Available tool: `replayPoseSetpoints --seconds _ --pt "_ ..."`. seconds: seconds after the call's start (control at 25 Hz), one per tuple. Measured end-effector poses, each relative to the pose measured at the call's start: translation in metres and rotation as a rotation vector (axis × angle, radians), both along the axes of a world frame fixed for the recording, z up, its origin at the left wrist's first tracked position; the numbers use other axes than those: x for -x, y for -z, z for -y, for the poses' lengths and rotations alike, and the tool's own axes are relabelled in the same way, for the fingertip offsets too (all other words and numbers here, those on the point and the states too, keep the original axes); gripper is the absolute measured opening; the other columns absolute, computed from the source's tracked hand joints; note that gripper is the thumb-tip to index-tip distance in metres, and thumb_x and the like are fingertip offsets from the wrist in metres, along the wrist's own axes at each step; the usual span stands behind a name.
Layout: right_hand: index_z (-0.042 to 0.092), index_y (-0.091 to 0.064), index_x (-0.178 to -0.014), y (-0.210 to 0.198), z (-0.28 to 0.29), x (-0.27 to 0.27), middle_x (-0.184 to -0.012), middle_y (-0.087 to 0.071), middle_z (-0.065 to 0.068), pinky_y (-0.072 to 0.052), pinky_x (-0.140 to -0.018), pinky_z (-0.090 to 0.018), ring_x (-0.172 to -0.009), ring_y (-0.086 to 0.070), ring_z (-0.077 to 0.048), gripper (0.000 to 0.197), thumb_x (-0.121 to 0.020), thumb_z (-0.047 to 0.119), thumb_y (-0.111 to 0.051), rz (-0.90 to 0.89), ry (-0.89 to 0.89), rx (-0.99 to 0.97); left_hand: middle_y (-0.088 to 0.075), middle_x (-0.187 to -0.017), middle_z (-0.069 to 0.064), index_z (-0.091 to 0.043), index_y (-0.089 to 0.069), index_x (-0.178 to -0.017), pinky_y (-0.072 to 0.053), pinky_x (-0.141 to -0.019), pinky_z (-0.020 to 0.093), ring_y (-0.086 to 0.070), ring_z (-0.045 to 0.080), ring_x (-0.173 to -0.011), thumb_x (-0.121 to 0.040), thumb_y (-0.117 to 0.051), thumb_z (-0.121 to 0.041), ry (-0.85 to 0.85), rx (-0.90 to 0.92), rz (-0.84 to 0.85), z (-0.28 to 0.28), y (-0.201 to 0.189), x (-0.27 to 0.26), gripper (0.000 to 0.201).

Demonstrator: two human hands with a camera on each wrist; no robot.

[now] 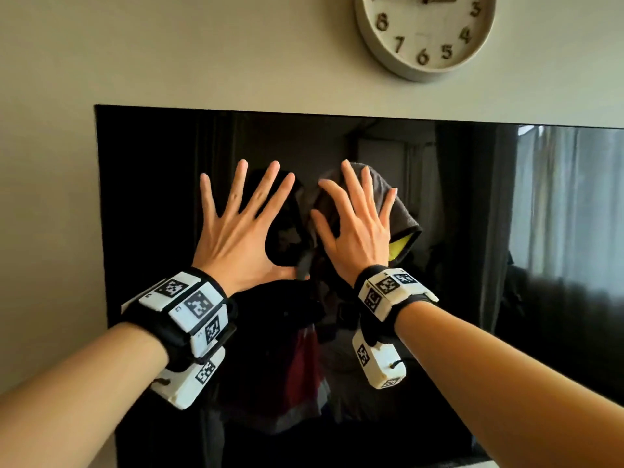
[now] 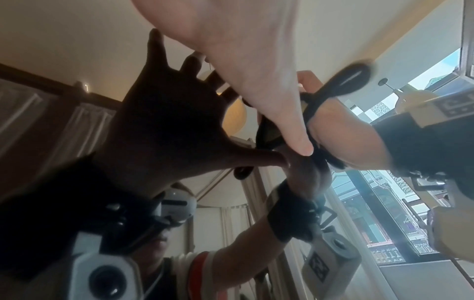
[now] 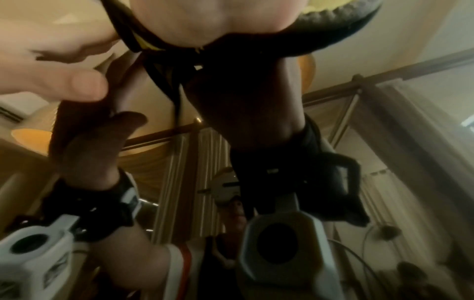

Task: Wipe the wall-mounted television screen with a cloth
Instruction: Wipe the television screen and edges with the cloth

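Note:
The wall-mounted television (image 1: 472, 231) is a black glossy screen that mirrors the room. A grey cloth (image 1: 401, 211) with a yellow underside lies against the glass near the screen's middle. My right hand (image 1: 358, 231) presses it flat with straight, spread fingers. My left hand (image 1: 236, 231) lies flat on the bare screen just to the left, fingers fanned, and its thumb touches the cloth's hanging corner. The left wrist view shows the left palm (image 2: 243, 60) and a dark fold of cloth (image 2: 341, 81) by the right hand. In the right wrist view the cloth's edge (image 3: 333, 26) curls from under the right palm (image 3: 205, 22).
A round beige wall clock (image 1: 425, 32) hangs above the television's top edge. Plain beige wall (image 1: 50, 231) borders the screen on the left. The screen's right part reflects bright curtains (image 1: 567, 197).

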State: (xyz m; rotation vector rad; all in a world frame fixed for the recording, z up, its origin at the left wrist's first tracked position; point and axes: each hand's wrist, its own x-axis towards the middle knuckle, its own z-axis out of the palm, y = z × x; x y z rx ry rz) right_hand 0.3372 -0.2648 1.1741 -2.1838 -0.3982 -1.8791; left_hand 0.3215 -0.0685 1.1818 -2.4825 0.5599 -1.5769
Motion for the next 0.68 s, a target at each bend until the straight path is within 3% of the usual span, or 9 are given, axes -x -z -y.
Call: replayPoseSetpoints --seconds 0.2,0.32,0.36,0.52,0.56,0.68 --pt "0.035 -0.035 -0.146 -0.005 0.057 -0.002 -0.161 -0.017 -0.004 -0.008 -0.112 -0.069 -0.148 -0.009 -0.029 0.051 -0.096 0.045 -0.041 -0.014 0.051 -0.212 0.019 -0.167 -0.004 -0.031 0.013 -0.158 0.007 -0.111 0.075 0.017 0.035 -0.153 -0.048 -0.033 -0.105 -0.052 0.017 0.004 0.012 0.005 -0.006 0.141" --pt "0.036 -0.035 -0.147 0.006 0.033 0.001 -0.160 -0.019 -0.003 -0.004 -0.113 -0.068 -0.148 -0.012 -0.028 0.053 -0.096 0.048 -0.042 -0.004 0.086 0.164 0.017 -0.168 -0.005 -0.032 0.012 -0.159 0.005 -0.112 0.075 0.016 0.033 -0.153 -0.048 -0.033 -0.103 -0.066 0.030 0.003 0.011 0.005 -0.006 0.139" --pt "0.037 -0.035 -0.147 0.004 0.040 0.000 -0.160 -0.019 -0.002 -0.004 -0.113 -0.068 -0.148 -0.012 -0.026 0.053 -0.096 0.049 -0.043 0.008 0.094 0.193 0.016 -0.168 -0.005 -0.032 0.012 -0.159 0.004 -0.113 0.075 0.015 0.033 -0.154 -0.049 -0.033 -0.103 -0.068 0.031 -0.002 0.011 0.005 -0.005 0.138" --pt "0.041 -0.027 -0.148 -0.010 0.109 -0.008 -0.162 -0.012 -0.001 -0.005 -0.111 -0.071 -0.149 -0.005 -0.025 0.054 -0.096 0.048 -0.038 -0.031 0.100 -0.242 0.014 -0.168 -0.005 -0.032 0.009 -0.159 0.004 -0.112 0.076 0.013 0.034 -0.154 -0.048 -0.034 -0.105 -0.099 0.025 -0.023 0.011 0.004 0.000 0.140" --pt "0.040 -0.026 -0.148 -0.009 0.115 -0.007 -0.162 -0.011 -0.002 -0.006 -0.110 -0.071 -0.149 -0.004 -0.026 0.054 -0.096 0.047 -0.037 -0.043 0.096 -0.257 0.014 -0.168 -0.005 -0.031 0.009 -0.159 0.005 -0.111 0.076 0.013 0.034 -0.154 -0.048 -0.034 -0.105 -0.108 0.020 -0.029 0.015 0.003 0.002 0.141" --pt "0.038 -0.029 -0.148 -0.011 0.086 -0.001 -0.161 -0.016 -0.003 -0.003 -0.111 -0.071 -0.148 -0.008 -0.028 0.054 -0.096 0.047 -0.040 -0.025 0.112 -0.008 0.012 -0.169 -0.004 -0.027 0.007 -0.160 0.004 -0.110 0.079 0.013 0.035 -0.154 -0.048 -0.036 -0.104 -0.107 -0.037 -0.014 0.046 0.003 0.004 0.143"
